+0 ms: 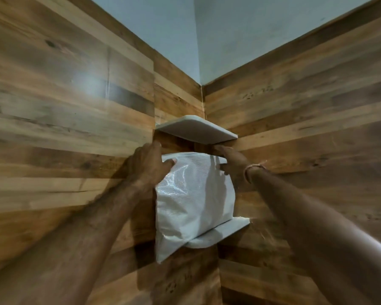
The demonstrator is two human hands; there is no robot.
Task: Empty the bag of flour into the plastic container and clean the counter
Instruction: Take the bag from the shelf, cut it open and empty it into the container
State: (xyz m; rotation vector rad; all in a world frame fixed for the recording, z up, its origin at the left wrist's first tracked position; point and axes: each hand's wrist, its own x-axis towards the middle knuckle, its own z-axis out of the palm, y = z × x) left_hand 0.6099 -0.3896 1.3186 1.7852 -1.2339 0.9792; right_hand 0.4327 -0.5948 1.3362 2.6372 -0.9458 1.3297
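Both hands grip the top of a white flour bag (194, 201): left hand (148, 166) at its left corner, right hand (233, 164) at its right, between two white corner shelves (198, 128).

Upright white flour bag (194, 201), shelf-perched

two walls clad in horizontal brown wooden planks (64, 102) meet in a corner. above the planks the wall is plain pale blue-grey plaster (240, 36). a white rounded corner shelf (196, 129) is fixed in the corner, and a second white corner shelf (229, 230) sits lower. a soft spot of light (90, 86) reflects on the left planks.
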